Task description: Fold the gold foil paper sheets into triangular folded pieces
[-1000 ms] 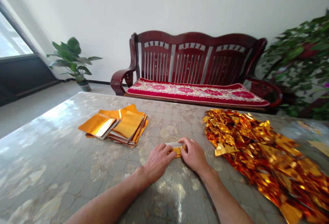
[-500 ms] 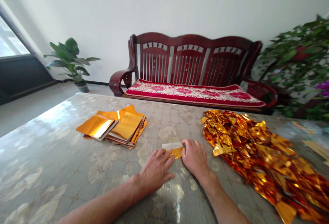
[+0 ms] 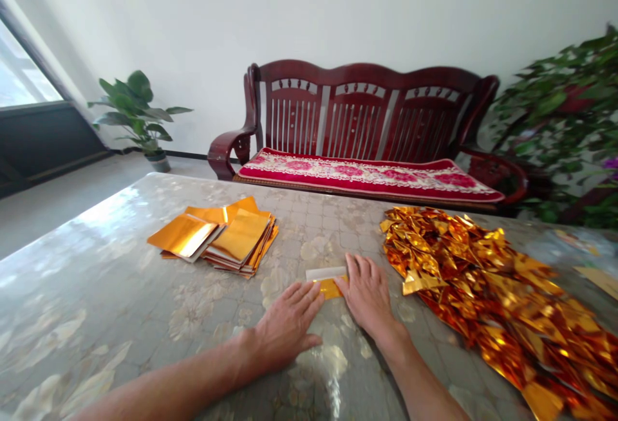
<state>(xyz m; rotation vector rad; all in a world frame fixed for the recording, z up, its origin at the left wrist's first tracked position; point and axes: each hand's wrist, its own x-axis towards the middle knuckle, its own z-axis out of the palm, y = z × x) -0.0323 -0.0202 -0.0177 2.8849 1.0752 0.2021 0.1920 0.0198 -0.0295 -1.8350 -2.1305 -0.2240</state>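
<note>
A small sheet of gold foil paper (image 3: 330, 288) lies on the table in front of me, folded over so that a pale strip of its back shows along the far edge. My left hand (image 3: 290, 318) rests flat with its fingertips on the paper's left end, thumb held apart. At the right end, my right hand (image 3: 367, 292) lies open, its thumb touching the foil and its fingers stretched forward on the table. Neither hand grasps the paper. Part of each end is hidden beneath the fingers.
Flat gold sheets (image 3: 236, 237) are stacked at the left. A long heap of folded gold foil pieces (image 3: 483, 286) covers the right side, with a clear plastic bag (image 3: 570, 247) behind it. Beyond the patterned table (image 3: 145, 318) stands a wooden bench (image 3: 362, 112); potted plants (image 3: 140, 112) flank it.
My right hand has opened, its fingers going from curled at the paper's end to stretched out. The left hand has slid slightly left. The view has shifted a little.
</note>
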